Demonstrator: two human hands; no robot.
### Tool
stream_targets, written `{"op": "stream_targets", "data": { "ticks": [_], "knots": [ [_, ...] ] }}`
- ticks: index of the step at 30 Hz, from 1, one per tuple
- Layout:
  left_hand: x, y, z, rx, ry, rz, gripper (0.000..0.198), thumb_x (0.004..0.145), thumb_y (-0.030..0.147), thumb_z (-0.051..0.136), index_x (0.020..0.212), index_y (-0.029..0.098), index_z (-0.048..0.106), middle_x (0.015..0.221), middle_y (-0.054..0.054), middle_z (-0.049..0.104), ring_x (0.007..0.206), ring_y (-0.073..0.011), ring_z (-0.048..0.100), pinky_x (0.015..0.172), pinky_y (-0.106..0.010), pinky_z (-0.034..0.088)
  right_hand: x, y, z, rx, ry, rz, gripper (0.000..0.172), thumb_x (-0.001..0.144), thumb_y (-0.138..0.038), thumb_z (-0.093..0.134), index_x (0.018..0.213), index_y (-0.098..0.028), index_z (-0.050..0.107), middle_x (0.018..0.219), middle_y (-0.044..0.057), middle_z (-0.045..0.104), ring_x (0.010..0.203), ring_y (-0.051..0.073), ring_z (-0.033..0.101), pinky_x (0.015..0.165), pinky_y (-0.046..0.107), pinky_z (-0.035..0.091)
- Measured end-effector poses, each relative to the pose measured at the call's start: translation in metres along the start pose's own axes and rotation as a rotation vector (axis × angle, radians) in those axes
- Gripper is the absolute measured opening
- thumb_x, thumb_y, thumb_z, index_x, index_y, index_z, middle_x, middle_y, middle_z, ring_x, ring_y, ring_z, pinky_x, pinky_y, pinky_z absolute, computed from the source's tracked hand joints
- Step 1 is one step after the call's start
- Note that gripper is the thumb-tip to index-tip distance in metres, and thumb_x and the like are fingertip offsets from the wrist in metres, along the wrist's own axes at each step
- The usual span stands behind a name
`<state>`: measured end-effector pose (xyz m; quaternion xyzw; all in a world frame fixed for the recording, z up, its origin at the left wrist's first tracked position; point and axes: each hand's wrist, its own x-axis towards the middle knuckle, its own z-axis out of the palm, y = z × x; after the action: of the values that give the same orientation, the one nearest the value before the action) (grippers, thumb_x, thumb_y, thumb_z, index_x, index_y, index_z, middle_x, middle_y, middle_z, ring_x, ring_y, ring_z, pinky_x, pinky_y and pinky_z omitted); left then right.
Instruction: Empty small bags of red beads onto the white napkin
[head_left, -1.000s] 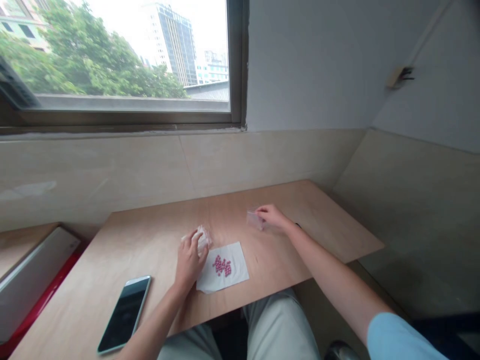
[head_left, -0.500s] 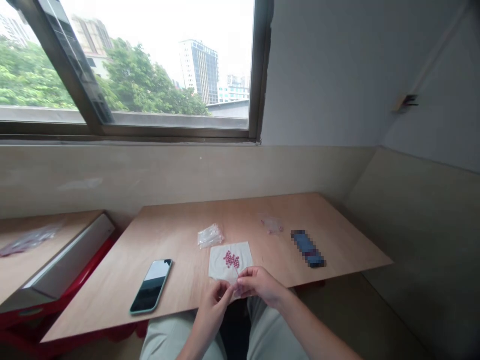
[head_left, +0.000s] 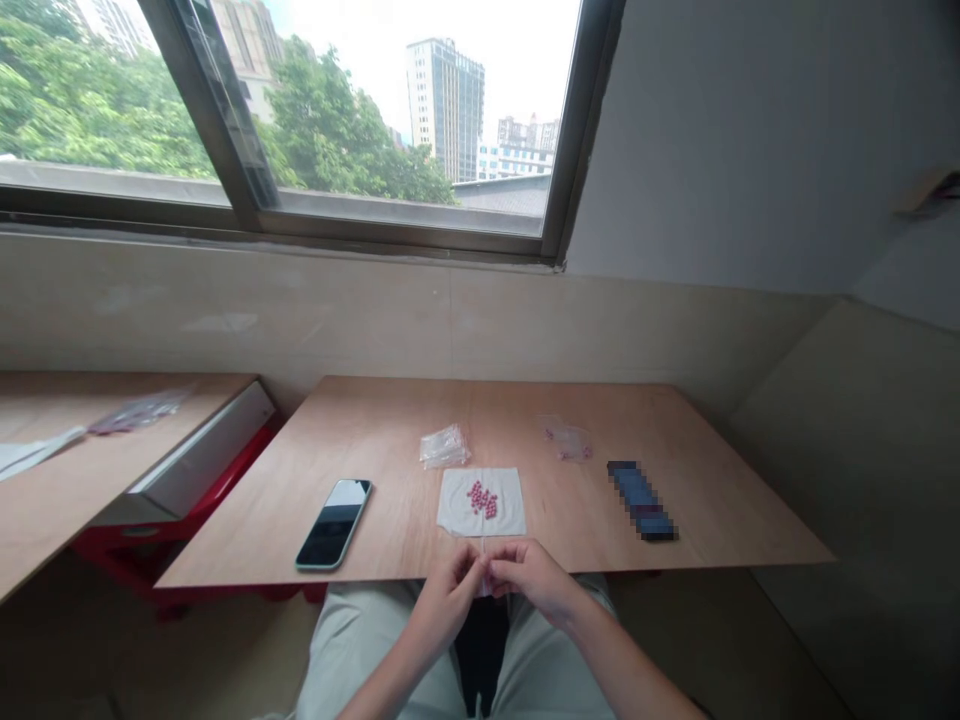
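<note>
At the near table edge my left hand and my right hand meet, fingertips pinched together. Between them is a small clear plastic bag, mostly hidden by the fingers; its thin upper edge sticks up, and a bit of pink shows lower down. Just beyond the hands lies a white cloth, spread flat. Several small pink beads sit in a loose cluster on it. Behind the cloth is a pile of clear plastic bags.
A phone lies on the left of the wooden table. Towards the right are another clear bag with pink bits and a pixelated blue, dark-ended object. A second table stands at left, with a red stool beside it.
My view has turned left and tilted, so the tabletop sits differently in the picture. Both hands stay pinched together, now closer to upright and centred below the cloth.
</note>
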<state>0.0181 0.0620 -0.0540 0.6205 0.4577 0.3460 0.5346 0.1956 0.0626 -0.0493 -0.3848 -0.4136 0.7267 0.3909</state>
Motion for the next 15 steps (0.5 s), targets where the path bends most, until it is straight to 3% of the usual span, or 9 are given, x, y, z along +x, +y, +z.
{"op": "stream_targets", "data": {
  "ticks": [7, 15],
  "knots": [
    [0.002, 0.006, 0.002, 0.109, -0.038, -0.007, 0.043, 0.099, 0.054, 0.048, 0.08, 0.017, 0.057, 0.072, -0.001, 0.061, 0.069, -0.0165, 0.056, 0.064, -0.026, 0.04, 0.005, 0.012, -0.005, -0.124, 0.035, -0.048, 0.024, 0.076, -0.037, 0.079, 0.082, -0.014, 0.072, 0.074, 0.004, 0.073, 0.07, 0.017, 0.066, 0.066, 0.027, 0.048],
    [-0.007, 0.017, 0.005, 0.213, -0.079, 0.055, 0.033, 0.101, 0.04, 0.043, 0.079, 0.019, 0.057, 0.072, 0.0, 0.061, 0.069, -0.016, 0.054, 0.066, -0.027, 0.038, -0.01, 0.007, -0.006, -0.13, 0.063, 0.011, 0.034, 0.076, -0.047, 0.078, 0.075, -0.016, 0.063, 0.072, 0.004, 0.072, 0.072, 0.019, 0.07, 0.071, 0.031, 0.052]
  ]
}}
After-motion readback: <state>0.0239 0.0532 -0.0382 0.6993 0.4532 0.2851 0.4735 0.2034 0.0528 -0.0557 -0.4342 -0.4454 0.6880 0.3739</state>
